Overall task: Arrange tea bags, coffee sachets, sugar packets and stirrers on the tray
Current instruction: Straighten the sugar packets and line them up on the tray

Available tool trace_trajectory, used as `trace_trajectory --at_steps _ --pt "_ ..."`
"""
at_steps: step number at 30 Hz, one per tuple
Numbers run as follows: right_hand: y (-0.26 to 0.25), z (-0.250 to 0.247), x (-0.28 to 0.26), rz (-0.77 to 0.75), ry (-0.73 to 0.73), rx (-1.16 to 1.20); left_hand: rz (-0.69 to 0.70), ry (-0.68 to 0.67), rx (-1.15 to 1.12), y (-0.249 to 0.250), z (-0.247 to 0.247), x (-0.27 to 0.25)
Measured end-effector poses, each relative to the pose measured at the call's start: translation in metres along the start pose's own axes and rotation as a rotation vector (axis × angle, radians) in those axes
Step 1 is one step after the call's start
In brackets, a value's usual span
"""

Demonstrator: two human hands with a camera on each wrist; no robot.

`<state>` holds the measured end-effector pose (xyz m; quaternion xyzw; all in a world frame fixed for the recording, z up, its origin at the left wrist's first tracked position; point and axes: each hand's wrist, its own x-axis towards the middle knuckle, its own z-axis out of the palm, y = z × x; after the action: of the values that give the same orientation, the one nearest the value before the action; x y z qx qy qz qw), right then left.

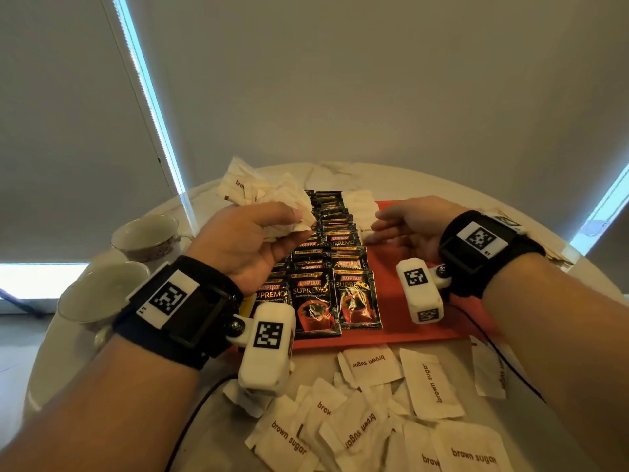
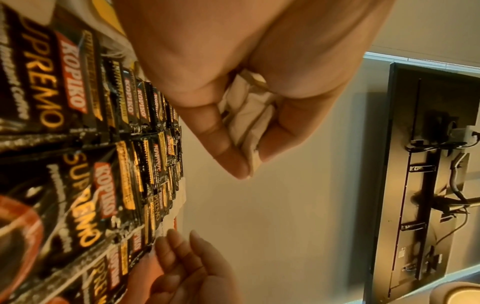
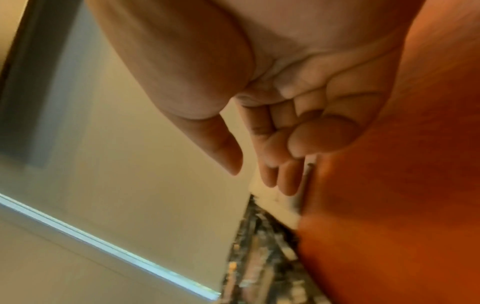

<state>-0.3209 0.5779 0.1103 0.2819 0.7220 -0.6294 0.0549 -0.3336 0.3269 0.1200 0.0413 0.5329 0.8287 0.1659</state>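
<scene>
Head view. Red flat tray (image 1: 439,321) at frame centre, on a round white table (image 1: 391,178). Black foil coffee sachets (image 1: 326,267) lie in overlapping columns on the tray's left part. To their right, a short row of white paper brown-sugar packets (image 1: 360,206) runs along the upper centre. Left hand (image 1: 252,240), centre left, fingers curled round a crumpled bunch of white sugar packets (image 1: 272,195) held above the sachets. Right hand (image 1: 408,223), centre right, fingers straight and close together, tips at the near end of the sugar row. Loose white sugar packets (image 1: 371,424) scattered along the bottom, off the tray. Two pale teacups (image 1: 146,236) at the left edge. No stirrers or tea bags identified.

Left wrist view. Thumb and fingers (image 2: 228,148) pinch the white bunch at upper centre; sachets fill the left side.

Right wrist view. Blurred. Fingers (image 3: 283,176) extended, holding nothing, over a white packet edge beside the red surface.

Judgement: sugar row is being extended. Best to feed one packet at a time from the bunch, overlapping the last evenly, while the flat right hand keeps the row straight against the sachets.
</scene>
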Motion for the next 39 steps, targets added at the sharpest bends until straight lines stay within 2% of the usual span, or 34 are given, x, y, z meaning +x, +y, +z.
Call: trace_trajectory --at_steps 2,5,7,8,10,17,21,24,27,31,34,39 --pt "-0.007 0.006 -0.012 -0.121 -0.04 0.055 -0.015 -0.049 0.028 0.002 0.001 -0.004" --pt "-0.017 0.028 -0.039 -0.368 -0.261 0.131 -0.049 -0.173 0.174 0.003 0.006 -0.014" --pt "-0.023 0.045 -0.056 -0.497 -0.396 0.099 -0.059 -0.26 0.269 -0.001 0.007 -0.018" --pt "-0.025 0.052 -0.062 -0.557 -0.433 0.067 -0.056 -0.29 0.313 -0.003 0.008 -0.019" --pt "-0.027 0.06 -0.067 -0.655 -0.412 0.009 -0.053 -0.318 0.368 -0.005 0.008 -0.019" --pt "-0.022 0.06 -0.061 -0.572 -0.271 0.333 -0.087 -0.265 0.331 -0.002 0.009 -0.017" --pt "-0.017 0.05 -0.057 -0.522 -0.17 0.488 -0.054 -0.073 0.246 -0.001 0.005 -0.01" --pt "-0.011 0.047 -0.06 -0.482 -0.127 0.433 -0.005 0.039 0.179 -0.001 0.003 -0.004" --pt "-0.001 0.054 -0.063 -0.538 -0.129 0.166 0.016 0.011 0.143 -0.001 0.004 -0.004" --pt "0.006 0.057 -0.063 -0.674 -0.1 -0.077 0.04 -0.139 0.224 -0.003 0.005 -0.01" --pt "0.008 0.058 -0.063 -0.661 -0.125 0.013 0.073 -0.178 0.24 -0.005 0.003 -0.01" --pt "0.014 0.055 -0.064 -0.551 -0.271 0.152 0.157 -0.156 0.16 -0.008 0.002 -0.004"
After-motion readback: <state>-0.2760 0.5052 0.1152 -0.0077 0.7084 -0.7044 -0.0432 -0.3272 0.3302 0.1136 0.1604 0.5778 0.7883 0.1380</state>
